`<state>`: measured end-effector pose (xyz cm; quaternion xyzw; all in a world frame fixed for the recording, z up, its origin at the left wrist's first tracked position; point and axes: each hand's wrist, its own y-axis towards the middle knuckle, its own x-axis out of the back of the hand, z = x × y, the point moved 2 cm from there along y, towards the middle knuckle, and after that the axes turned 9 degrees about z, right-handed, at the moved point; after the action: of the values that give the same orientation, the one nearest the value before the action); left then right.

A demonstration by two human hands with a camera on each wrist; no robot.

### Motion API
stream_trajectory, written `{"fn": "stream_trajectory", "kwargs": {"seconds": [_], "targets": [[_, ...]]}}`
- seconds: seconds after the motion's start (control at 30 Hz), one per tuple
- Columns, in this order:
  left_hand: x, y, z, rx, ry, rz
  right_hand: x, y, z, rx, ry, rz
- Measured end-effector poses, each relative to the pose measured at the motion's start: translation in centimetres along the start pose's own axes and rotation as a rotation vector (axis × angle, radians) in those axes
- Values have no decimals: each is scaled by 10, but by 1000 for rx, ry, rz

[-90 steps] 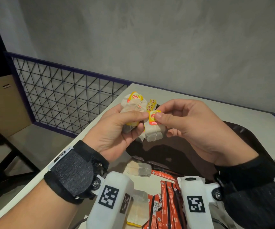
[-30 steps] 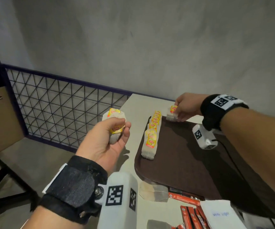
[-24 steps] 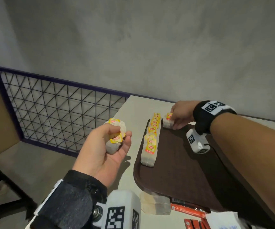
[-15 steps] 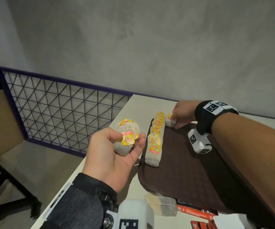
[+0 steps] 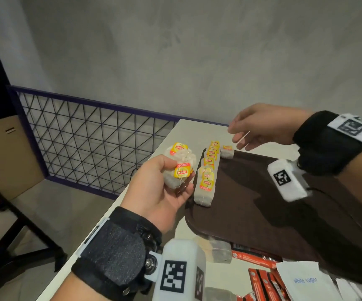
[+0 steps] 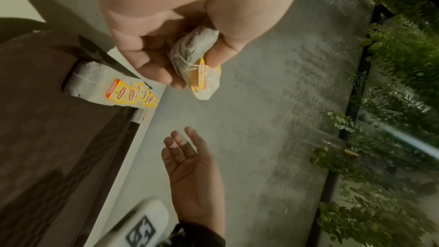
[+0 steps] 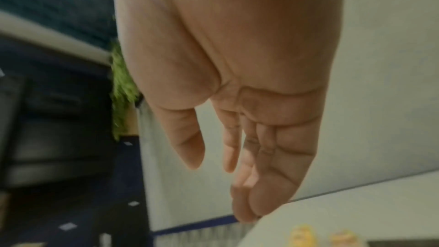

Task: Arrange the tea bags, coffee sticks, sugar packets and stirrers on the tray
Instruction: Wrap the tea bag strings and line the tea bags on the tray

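Observation:
My left hand (image 5: 165,187) grips a small bunch of tea bags (image 5: 179,168) with yellow tags, held just left of the brown tray (image 5: 262,209); in the left wrist view my fingers (image 6: 152,67) curl round the tea bags (image 6: 194,52). A row of tea bags (image 5: 207,177) lies along the tray's left edge. One more tea bag (image 5: 227,151) lies alone at the far left corner. My right hand (image 5: 256,129) hovers empty above that corner with relaxed fingers (image 7: 261,157).
Red coffee sticks (image 5: 262,281) and a white sugar packet (image 5: 304,279) lie near the tray's front edge, with loose tea bags (image 5: 220,250) beside them. A wire mesh railing (image 5: 93,137) runs left of the table (image 5: 186,131); a grey wall stands behind.
My right hand has let go of the single tea bag at the tray's far corner and lifted off it. My left hand has moved closer to the tray with its bunch.

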<state>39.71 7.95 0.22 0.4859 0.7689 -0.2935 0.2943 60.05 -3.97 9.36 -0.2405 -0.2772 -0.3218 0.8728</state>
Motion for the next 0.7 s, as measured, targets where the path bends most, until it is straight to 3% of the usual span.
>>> {"fn": "stream_trajectory", "kwargs": {"seconds": [0.2,0.5,0.7], "targets": [[-14,-11,7,20,137,45,-65,-88,9,110,156,167],[-28,-24,15,-24,261,237,-95,-139,-14,185,488,-27],[-30,-26,24,63,247,304,-80,-145,-22,203,473,-148]]}}
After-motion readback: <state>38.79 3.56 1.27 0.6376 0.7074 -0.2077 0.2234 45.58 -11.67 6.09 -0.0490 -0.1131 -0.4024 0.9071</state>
